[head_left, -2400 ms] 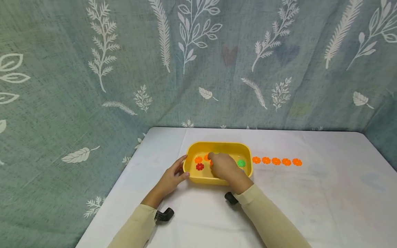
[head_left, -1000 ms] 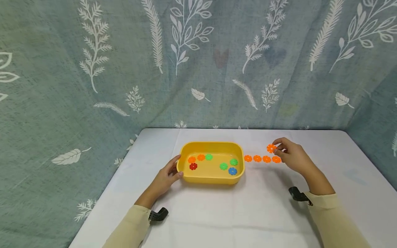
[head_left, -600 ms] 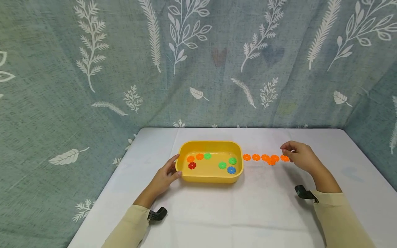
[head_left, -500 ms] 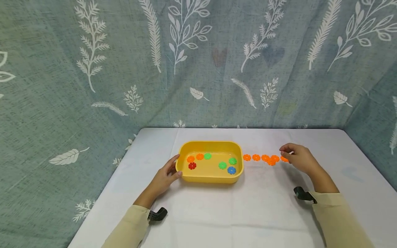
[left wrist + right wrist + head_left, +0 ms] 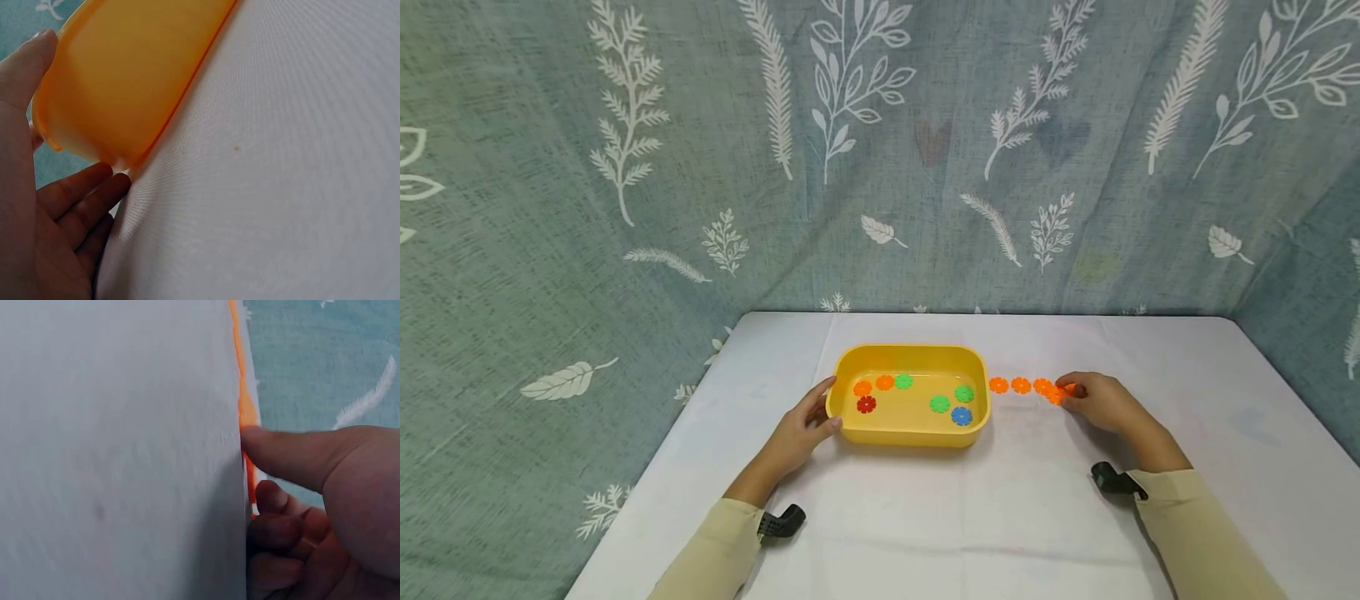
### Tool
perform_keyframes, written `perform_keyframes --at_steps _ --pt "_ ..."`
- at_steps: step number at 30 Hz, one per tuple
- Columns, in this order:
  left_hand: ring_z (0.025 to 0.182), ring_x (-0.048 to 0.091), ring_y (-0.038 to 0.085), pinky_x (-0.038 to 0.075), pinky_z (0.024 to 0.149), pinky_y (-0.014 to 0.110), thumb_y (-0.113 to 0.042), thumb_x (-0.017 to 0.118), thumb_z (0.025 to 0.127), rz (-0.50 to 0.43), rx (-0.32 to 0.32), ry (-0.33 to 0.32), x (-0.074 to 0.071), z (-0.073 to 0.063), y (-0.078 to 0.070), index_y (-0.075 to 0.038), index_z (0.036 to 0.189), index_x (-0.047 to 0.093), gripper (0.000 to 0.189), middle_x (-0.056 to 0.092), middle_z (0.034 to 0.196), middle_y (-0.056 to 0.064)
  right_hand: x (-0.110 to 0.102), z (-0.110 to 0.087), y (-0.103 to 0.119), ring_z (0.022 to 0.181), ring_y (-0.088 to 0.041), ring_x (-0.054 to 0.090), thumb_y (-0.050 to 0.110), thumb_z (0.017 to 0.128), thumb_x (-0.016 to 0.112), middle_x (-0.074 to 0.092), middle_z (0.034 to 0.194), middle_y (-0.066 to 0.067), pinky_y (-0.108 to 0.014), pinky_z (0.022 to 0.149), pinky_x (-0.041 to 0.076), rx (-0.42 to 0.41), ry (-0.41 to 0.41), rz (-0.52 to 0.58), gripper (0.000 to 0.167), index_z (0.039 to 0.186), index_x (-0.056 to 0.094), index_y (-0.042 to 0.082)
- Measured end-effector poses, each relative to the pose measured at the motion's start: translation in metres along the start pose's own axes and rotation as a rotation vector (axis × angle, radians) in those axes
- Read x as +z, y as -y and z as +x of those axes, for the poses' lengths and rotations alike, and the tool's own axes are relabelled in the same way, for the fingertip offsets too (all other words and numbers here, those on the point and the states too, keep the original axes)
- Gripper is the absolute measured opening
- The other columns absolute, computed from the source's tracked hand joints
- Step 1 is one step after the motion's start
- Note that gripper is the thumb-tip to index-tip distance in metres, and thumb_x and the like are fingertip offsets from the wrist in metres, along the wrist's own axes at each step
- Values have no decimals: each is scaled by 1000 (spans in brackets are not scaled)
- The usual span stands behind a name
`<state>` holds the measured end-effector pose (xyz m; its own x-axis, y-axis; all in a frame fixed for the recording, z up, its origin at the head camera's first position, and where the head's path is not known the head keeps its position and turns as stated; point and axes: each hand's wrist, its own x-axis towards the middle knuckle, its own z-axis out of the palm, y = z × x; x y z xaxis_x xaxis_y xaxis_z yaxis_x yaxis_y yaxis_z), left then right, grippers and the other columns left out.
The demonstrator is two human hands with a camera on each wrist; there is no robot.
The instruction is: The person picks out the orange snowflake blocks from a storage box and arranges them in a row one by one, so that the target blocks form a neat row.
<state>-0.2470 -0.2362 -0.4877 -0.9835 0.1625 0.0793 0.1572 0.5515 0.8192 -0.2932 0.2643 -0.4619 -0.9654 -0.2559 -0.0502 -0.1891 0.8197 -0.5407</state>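
Well, the person's left hand is gripping the left end of a shallow yellow plastic tray, its thumb resting at the near corner and its fingers bending round toward the far one. Inside the tray, seven small, flat, flower-shaped discs are lying in two loose clusters. Toward the left I'm seeing two orange discs, a bright green disc and a dark red disc; toward the right, two more green discs are keeping company with a blue disc.

Outside, a row of flower-shaped orange discs is running rightward from just beside the tray, across the white tablecloth. At the far end of that row, the person's right hand is pinching an orange disc between thumb and forefinger, the other fingers curling in underneath. Another orange disc is sitting a little nearer the person, crowding against its neighbours; whether they're touching or overlapping, I'm not managing to tell.

Both arms are wearing beige sleeves, and behind the table a grey-green curtain is showing white leaf prints.
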Motion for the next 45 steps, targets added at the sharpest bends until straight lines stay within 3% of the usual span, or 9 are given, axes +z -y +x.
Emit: perform_keyframes --at_steps 9,13,18,23,36,45 --pt "126 50 27 34 107 54 -45 69 89 -6 -15 -3 0 0 3 -47 149 30 71 54 137 6 -12 -6 4 86 -28 56 13 92 66 62 95 -11 -41 72 47 30 -26 45 16 104 64 3" --pt "127 49 27 34 107 54 -46 69 89 -4 -26 -3 1 -1 2 -49 148 31 71 54 138 6 -29 -15 -10 93 -33 56 14 95 61 63 103 -17 -42 73 48 63 -53 104 21 109 63 -1" --pt "126 49 27 33 107 56 -45 69 89 7 -11 5 0 1 0 -46 149 30 72 52 140 7 -41 -24 -35 86 -29 55 14 99 55 60 104 -20 -36 67 47 136 -124 156 27 117 59 -6" --pt "126 49 28 31 107 57 -44 69 89 2 -2 14 -3 1 -2 -43 151 29 73 52 140 8 -39 -26 -49 83 -28 54 13 98 54 60 99 -19 -33 64 45 211 -168 174 29 118 58 -8" --pt "125 50 27 32 107 57 -44 69 89 10 4 3 0 0 2 -46 149 30 72 54 138 6 -32 -22 -60 82 -29 55 14 98 55 61 101 -21 -31 62 45 223 -251 151 28 116 60 -7" --pt "126 49 29 34 106 55 -45 69 89 22 9 -2 0 1 2 -46 149 29 72 53 138 8 -32 -16 -60 90 -36 55 12 95 57 61 103 -25 -45 71 47 255 -228 108 28 114 60 -8"
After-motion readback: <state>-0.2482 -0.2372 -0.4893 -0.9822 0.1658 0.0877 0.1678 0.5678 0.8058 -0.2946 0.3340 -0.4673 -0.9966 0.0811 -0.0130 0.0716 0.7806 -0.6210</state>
